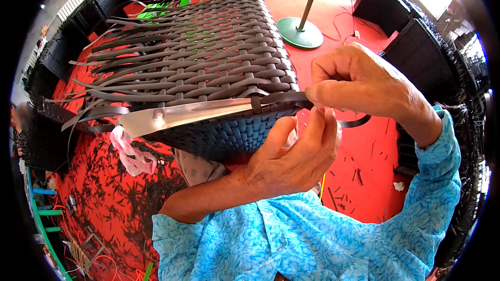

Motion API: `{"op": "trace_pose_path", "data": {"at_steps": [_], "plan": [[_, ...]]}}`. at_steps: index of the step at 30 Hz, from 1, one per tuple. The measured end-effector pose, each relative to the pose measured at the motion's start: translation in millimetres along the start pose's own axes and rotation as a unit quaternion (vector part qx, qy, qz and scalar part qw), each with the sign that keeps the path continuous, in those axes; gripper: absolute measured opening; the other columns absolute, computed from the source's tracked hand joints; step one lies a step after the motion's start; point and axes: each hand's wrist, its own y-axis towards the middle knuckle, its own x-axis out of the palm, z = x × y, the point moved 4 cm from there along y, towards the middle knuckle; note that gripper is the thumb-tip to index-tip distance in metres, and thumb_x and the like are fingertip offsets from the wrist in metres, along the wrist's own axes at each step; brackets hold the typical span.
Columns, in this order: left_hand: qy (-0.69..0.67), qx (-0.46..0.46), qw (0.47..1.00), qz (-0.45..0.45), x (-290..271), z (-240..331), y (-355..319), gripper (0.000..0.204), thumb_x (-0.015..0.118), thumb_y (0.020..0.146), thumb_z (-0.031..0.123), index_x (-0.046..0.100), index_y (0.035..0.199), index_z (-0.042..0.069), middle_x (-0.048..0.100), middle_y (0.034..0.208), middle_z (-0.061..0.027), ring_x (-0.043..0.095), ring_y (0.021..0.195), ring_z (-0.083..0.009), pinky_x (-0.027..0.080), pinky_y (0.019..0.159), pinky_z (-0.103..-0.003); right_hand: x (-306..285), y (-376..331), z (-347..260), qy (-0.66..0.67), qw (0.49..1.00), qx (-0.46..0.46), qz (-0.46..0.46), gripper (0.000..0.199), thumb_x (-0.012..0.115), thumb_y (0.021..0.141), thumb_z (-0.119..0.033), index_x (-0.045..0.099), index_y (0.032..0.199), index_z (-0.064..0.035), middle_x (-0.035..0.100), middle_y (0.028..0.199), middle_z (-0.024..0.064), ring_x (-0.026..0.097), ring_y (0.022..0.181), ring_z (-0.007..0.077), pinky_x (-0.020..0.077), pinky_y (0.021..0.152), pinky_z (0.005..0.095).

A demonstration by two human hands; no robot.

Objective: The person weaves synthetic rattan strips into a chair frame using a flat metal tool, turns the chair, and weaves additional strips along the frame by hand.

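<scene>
A large dark grey woven basket (208, 57) lies on its side in front of me, with loose strip ends sticking out to the left. A flat shiny metal blade (177, 115) is slid under the weave along its near edge, its left end wrapped in pink-and-white cloth (130, 153). My right hand (359, 80) pinches a dark strip (284, 97) at the basket's right corner. My left hand (294, 153) sits just below it, fingers up against the same strip, whose loose end (354, 123) curls out to the right.
The floor is red, littered with dark strip offcuts (114, 192). A green round stand base with a pole (299, 32) stands behind the basket. Stacks of dark woven pieces (411, 41) line the right side and the far left. A green frame (44, 213) is at lower left.
</scene>
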Motion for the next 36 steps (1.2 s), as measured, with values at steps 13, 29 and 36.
{"op": "trace_pose_path", "data": {"at_steps": [13, 29, 36], "plan": [[0.052, -0.109, 0.99, -0.068, -68, -83, -25, 0.023, 0.068, 0.08, 0.026, 0.068, 0.096, 0.01, 0.063, 0.104, -0.0052, 0.061, 0.098, -0.023, 0.039, 0.093, -0.044, -2, 12, -8, -0.087, 0.993, -0.044, -0.068, 0.024, 0.056, 0.08, -0.024, 0.06, 0.07, -0.0029, 0.053, 0.058, 0.0011, 0.05, 0.055, 0.0086, 0.0409, 0.052, 0.0283], [-0.07, -0.229, 0.941, -0.239, -123, -146, -44, 0.052, 0.07, 0.058, -0.009, 0.067, 0.108, 0.007, 0.052, 0.094, -0.0093, 0.055, 0.084, -0.0241, 0.048, 0.066, -0.036, 2, 22, -24, -0.157, 0.978, -0.12, -0.068, 0.025, 0.059, 0.082, -0.025, 0.057, 0.07, -0.003, 0.054, 0.058, 0.0088, 0.055, 0.056, 0.0206, 0.0427, 0.056, 0.036], [0.003, -0.305, 0.946, -0.112, -163, -194, -89, 0.031, 0.044, 0.096, 0.01, 0.053, 0.123, -0.004, 0.052, 0.103, -0.0094, 0.052, 0.092, -0.0161, 0.044, 0.082, -0.027, 3, 28, -28, -0.195, 0.968, -0.145, -0.069, 0.025, 0.061, 0.081, -0.027, 0.058, 0.074, -0.0031, 0.057, 0.064, 0.011, 0.058, 0.062, 0.0252, 0.0439, 0.059, 0.0387]]}}
